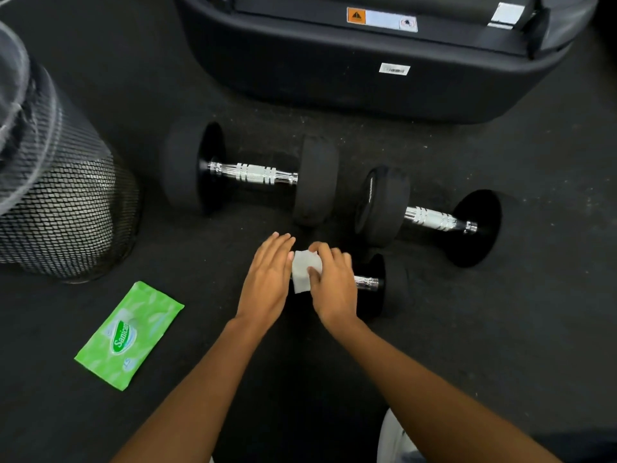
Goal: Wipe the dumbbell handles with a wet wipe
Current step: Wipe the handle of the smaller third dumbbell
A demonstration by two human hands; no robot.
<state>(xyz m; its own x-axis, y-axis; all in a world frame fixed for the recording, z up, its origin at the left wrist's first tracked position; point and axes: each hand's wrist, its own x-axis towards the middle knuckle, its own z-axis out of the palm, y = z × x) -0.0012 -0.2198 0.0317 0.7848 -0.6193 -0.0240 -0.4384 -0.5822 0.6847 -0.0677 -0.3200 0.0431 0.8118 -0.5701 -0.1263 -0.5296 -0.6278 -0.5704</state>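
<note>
Three dumbbells (255,173); one wipe (304,269) in right hand (334,290); one pack (128,335).

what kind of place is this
Probably a gym: black round-headed dumbbells with chrome handles lie on dark rubbery flooring, beside a large black machine base bearing a warning sticker.

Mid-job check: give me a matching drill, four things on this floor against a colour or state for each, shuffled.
Things:
1 pack
2 bin
3 wipe
4 nearest handle

States:
A pinched in the right hand
B black mesh
C green
D chrome, partly under the right hand

Pairs: 1-C, 2-B, 3-A, 4-D
</note>
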